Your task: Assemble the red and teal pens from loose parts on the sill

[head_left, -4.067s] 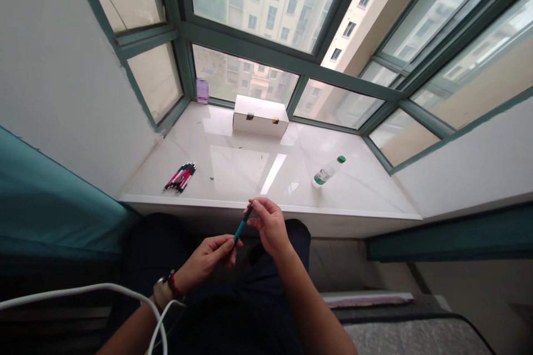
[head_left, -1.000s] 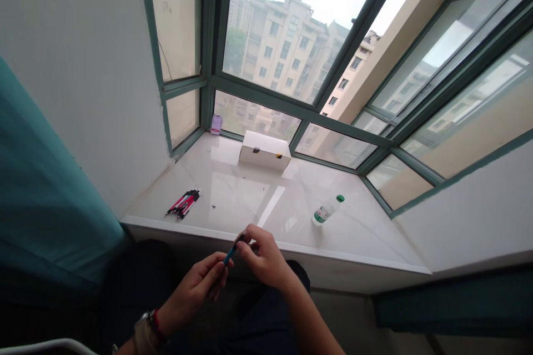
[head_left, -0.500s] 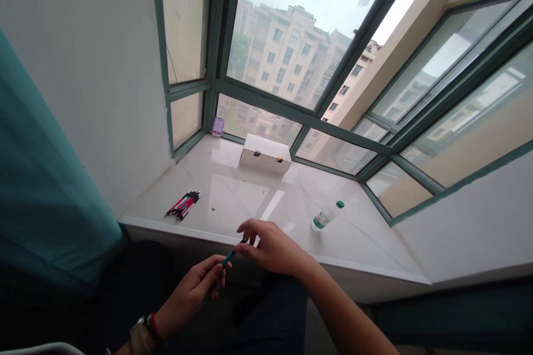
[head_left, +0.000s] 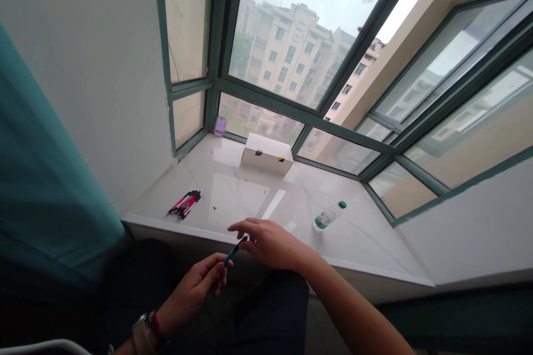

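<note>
My left hand (head_left: 194, 290) is shut on a slim teal pen (head_left: 232, 252) with a black tip, which points up and to the right. My right hand (head_left: 270, 244) hovers just over the pen's tip, with the fingers stretched out to the left and loosely apart. It does not appear to grip the pen. Both hands are above my dark trousers (head_left: 266, 310), near the front edge of a white marble windowsill (head_left: 250, 202). A bundle of red-and-black pens (head_left: 185, 204) lies on the sill, out of reach of my fingers.
A white box (head_left: 266, 154) with dark and yellow tape marks stands against the window. A water bottle (head_left: 328, 216) with a green cap lies on the sill to the right. A small purple packet (head_left: 220, 126) leans on the glass. A teal curtain (head_left: 41, 150) hangs at the left.
My right hand has let go of the pen's tip and moved right, its fingers opening out. My left hand still holds the pen. The view has tilted slightly upward.
</note>
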A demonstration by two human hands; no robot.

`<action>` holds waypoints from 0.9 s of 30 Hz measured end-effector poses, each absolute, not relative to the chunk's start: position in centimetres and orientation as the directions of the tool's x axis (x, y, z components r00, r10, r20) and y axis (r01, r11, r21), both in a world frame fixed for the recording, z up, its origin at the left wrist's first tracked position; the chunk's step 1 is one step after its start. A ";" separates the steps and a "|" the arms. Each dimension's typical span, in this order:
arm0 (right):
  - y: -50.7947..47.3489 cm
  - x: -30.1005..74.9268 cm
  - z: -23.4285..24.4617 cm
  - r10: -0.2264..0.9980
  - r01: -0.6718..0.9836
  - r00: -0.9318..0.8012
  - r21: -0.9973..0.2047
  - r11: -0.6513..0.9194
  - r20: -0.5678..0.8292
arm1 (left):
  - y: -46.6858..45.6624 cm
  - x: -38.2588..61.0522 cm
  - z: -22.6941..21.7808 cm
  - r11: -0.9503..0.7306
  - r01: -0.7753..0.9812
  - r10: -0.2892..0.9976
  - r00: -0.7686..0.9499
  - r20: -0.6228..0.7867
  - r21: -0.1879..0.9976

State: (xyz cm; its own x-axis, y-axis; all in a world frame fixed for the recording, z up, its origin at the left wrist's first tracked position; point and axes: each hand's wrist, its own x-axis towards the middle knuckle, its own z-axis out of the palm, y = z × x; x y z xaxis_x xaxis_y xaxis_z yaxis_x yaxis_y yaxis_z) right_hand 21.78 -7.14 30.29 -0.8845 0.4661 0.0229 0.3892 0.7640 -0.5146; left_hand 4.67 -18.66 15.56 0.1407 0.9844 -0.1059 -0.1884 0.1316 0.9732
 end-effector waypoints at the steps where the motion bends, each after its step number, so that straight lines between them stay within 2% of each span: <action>1: -7.1 21.8 30.2 0.476 0.399 -0.879 -0.512 0.761 0.023 | -18.7 4.7 15.6 0.133 -0.191 0.985 0.138 -0.107 0.973; 5: -7.0 21.8 29.9 0.516 0.457 -0.857 -0.474 0.752 -0.007 | -18.5 4.8 15.7 0.142 -0.186 0.984 0.137 -0.117 0.972; 9: -6.8 21.9 29.7 0.490 0.412 -0.872 -0.522 0.747 0.012 | -18.4 4.9 15.6 0.146 -0.201 0.982 0.146 -0.118 0.969; 13: -6.6 22.0 29.5 0.506 0.439 -0.863 -0.502 0.745 -0.005 | -18.3 4.8 15.6 0.144 -0.192 0.982 0.146 -0.117 0.971; 19: -6.9 22.0 30.0 0.446 0.349 -0.894 -0.558 0.753 0.042 | -18.3 4.5 15.6 0.131 -0.196 0.986 0.130 -0.107 0.972; 22: -6.7 22.0 30.2 0.475 0.356 -0.878 -0.588 0.726 0.054 | -18.2 4.4 15.7 0.134 -0.194 0.985 0.133 -0.110 0.972; 27: -6.0 22.0 30.0 0.524 0.407 -0.850 -0.557 0.724 0.060 | -18.3 4.3 16.5 0.137 -0.180 0.984 0.134 -0.114 0.974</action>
State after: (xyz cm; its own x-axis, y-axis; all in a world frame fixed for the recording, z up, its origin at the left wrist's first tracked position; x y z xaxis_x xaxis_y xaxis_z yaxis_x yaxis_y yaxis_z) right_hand 21.96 -5.99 30.05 -0.8496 0.5240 0.0603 0.4071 0.7240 -0.5568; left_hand 4.33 -18.27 16.52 0.1341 0.9844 -0.1135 -0.1802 0.1369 0.9741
